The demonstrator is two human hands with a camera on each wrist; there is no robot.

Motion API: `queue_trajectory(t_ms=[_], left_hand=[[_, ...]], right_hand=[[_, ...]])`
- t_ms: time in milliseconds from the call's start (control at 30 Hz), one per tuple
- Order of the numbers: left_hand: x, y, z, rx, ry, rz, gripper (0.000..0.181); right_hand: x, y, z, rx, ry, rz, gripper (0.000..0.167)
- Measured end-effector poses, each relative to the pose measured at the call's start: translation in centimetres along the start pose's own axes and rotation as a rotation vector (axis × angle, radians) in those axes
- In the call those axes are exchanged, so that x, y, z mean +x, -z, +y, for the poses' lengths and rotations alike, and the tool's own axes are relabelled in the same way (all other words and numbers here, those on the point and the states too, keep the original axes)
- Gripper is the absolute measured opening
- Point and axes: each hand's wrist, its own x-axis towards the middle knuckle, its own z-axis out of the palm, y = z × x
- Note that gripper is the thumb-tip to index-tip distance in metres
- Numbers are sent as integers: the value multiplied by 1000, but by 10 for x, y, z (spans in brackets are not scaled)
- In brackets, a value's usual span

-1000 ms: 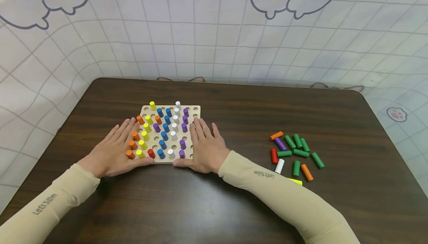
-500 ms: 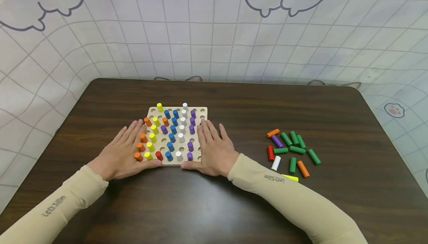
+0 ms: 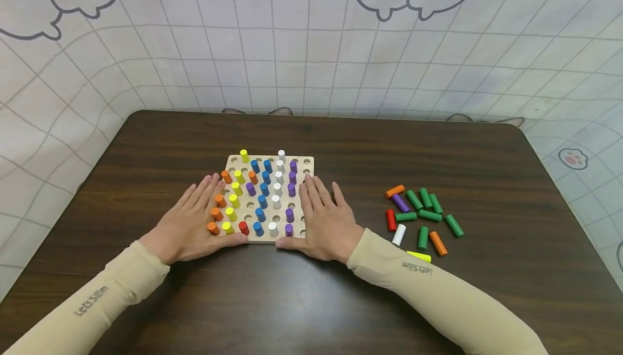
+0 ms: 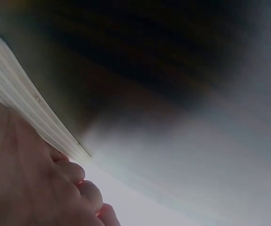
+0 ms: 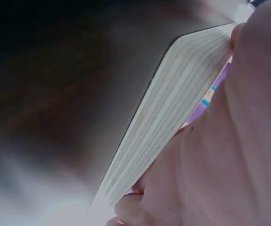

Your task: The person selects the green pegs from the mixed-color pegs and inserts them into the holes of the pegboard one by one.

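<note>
Beige sleeves (image 3: 114,293) both read "Let's Slim". Between the hands, a wooden pegboard (image 3: 270,209) lies on the surface (image 3: 272,311). Left hand (image 3: 192,228) and right hand (image 3: 326,222) flank its sides, fingers straight and uncurled, thumbs along its near edge; loose pegs (image 3: 430,215) lie right of it.

Board (image 3: 284,203) on surface (image 3: 292,295), left of centre; upright pegs (image 3: 263,201) in it. Left hand (image 3: 192,225) at board's left side, right hand (image 3: 323,217) at its right, thumbs (image 3: 229,240) along near edge. Loose pegs (image 3: 430,216) on surface, right of right hand, just beyond right sleeve (image 3: 438,284). Backdrop (image 3: 316,46) behind surface's far edge.
</note>
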Motion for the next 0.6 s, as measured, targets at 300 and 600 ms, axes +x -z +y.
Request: queue_trajectory(t_ms=[300, 600], left_hand=[[3, 1, 12, 13, -3, -13, 123], [2, 0, 18, 25, 0, 0, 123]], right_hand=[[-7, -2, 7, 5, -18, -9, 117], [-9, -5, 12, 18, -26, -23, 119]])
